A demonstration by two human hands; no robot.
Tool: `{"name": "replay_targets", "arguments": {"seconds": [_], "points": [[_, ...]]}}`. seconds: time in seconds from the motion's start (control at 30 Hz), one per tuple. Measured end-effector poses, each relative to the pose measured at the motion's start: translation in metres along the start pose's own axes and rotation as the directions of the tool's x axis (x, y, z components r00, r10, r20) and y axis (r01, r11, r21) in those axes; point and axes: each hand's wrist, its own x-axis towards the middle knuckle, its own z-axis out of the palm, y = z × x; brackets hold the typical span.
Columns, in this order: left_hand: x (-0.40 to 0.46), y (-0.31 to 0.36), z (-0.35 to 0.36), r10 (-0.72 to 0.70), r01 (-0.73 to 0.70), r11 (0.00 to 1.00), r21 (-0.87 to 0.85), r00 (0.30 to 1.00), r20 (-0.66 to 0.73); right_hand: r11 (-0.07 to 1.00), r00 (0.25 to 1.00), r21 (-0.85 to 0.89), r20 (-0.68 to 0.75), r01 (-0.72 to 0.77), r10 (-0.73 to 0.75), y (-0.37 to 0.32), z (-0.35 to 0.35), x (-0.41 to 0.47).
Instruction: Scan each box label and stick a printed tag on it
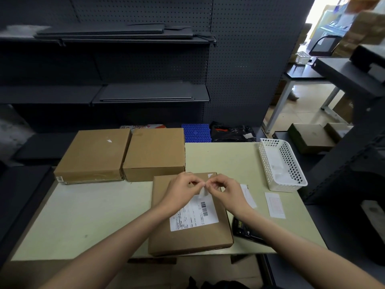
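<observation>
Boxes point(154, 153) on pale table point(87, 215), dark pegboard shelving point(145, 94) behind

Boxes point(190, 213) were matt brown cardboard; the label point(193, 215) was smooth white paper. Basket point(281, 163) — white perforated plastic. Table point(83, 215) — pale, smooth, matt. Shelving point(145, 94) was dark matt metal.

Stockroom: pegboard shelving point(145, 94), cardboard boxes point(155, 153).

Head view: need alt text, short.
Both hands, left hand and right hand, pinch a small white tag above the labelled cardboard box on the table. Two more boxes sit behind; a white basket stands to the right.
</observation>
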Motion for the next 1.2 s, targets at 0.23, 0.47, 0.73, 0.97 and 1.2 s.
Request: {"name": "replay_targets", "arguments": {"seconds": [0.23, 0.47, 0.73, 0.97, 1.2], "points": [[-0.002, 0.004, 0.003, 0.008, -0.008, 1.000, 0.006, 0.999, -0.034, 0.990, 0.996, -0.106, 0.004, 0.089, -0.089, 0.000, -0.005, 0.000], [-0.002, 0.004, 0.005, 0.006, -0.005, 0.999, 0.051, 1.000, -0.021, 0.974, 0.990, -0.178, 0.038, 0.139, -0.134, 0.008, -0.004, -0.004], [0.001, -0.005, 0.000, -0.095, 0.094, 0.996, -0.007, 0.993, -0.070, 0.992, 0.998, -0.111, 0.012, 0.065, -0.065, 0.008, -0.005, -0.005], [0.009, -0.029, -0.022, -0.276, 0.248, 0.954, -0.170, 0.947, -0.164, 0.974, 0.988, -0.182, -0.107, -0.133, 0.115, 0.041, -0.028, 0.002], [0.017, -0.033, -0.020, -0.342, 0.252, 0.883, -0.395, 0.923, -0.175, 0.944, 0.963, -0.220, -0.172, -0.244, 0.209, 0.068, -0.053, 0.001]]}}
